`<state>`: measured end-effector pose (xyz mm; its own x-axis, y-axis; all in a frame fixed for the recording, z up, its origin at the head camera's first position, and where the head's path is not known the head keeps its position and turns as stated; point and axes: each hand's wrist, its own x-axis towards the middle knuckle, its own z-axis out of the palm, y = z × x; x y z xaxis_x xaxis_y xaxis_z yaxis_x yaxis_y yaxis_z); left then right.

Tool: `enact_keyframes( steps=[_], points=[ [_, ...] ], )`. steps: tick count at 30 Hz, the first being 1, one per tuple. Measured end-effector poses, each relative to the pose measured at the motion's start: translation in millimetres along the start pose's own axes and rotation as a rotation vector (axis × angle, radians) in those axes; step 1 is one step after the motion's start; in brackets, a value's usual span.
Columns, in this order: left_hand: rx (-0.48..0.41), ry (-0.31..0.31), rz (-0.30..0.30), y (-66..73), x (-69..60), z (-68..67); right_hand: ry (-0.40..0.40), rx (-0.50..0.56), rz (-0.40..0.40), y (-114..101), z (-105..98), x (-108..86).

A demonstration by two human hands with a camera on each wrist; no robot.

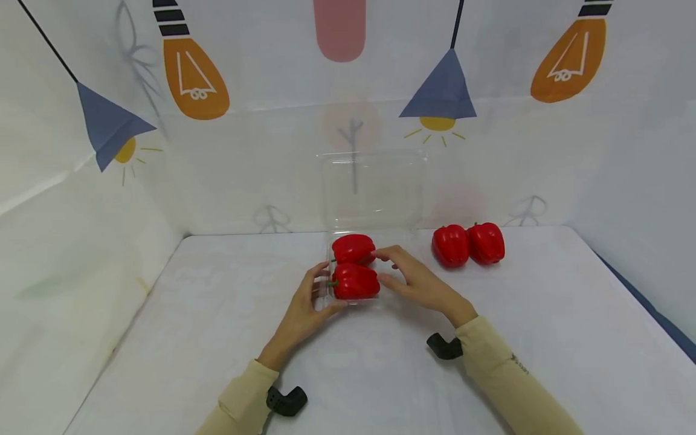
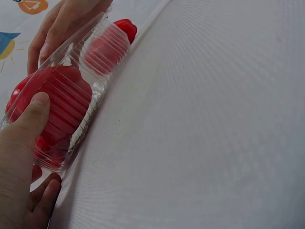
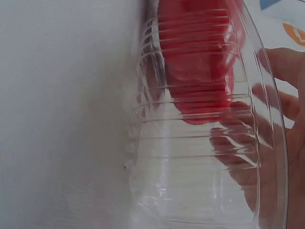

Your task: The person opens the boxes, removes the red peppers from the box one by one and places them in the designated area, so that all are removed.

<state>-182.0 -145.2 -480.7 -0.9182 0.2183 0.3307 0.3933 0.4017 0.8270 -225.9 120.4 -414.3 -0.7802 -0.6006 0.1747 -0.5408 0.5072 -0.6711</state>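
A clear plastic clamshell container [image 3: 190,191] lies with its lid [image 1: 380,187] raised at the back. Two red bell peppers sit in its left part, a front one [image 1: 356,282] with a green stem pointing left and a back one [image 1: 352,248]. My left hand [image 1: 301,311] grips the container's near left corner, thumb against the front wall and fingers along the left side. Beside the right ends of the peppers, my right hand [image 1: 415,281] holds nothing, its fingers loosely bent. Its fingertips [image 3: 224,138] show through the container wall in the right wrist view; contact with a pepper is unclear.
Two more red bell peppers, a left one [image 1: 451,246] and a right one [image 1: 486,243], stand side by side at the back right of the white table [image 1: 217,320]. A printed cloth backdrop [image 1: 261,163] rises behind the table.
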Motion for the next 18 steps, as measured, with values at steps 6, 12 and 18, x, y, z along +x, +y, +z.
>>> enact_keyframes(
  steps=[6, 12, 18],
  points=[
    [0.011, -0.004, 0.011, -2.9, -0.1, 0.6, 0.006, -0.023, -0.035, -0.5, 5.5, -0.3],
    [-0.011, 0.0, -0.005, 17.7, -2.8, -2.4, -0.005, -0.031, -0.023, -0.7, 10.5, -0.6],
    [-0.002, -0.012, -0.01, 40.9, -4.8, -9.3, -0.002, -0.049, -0.055, -4.4, 14.9, 0.8]
  ],
)
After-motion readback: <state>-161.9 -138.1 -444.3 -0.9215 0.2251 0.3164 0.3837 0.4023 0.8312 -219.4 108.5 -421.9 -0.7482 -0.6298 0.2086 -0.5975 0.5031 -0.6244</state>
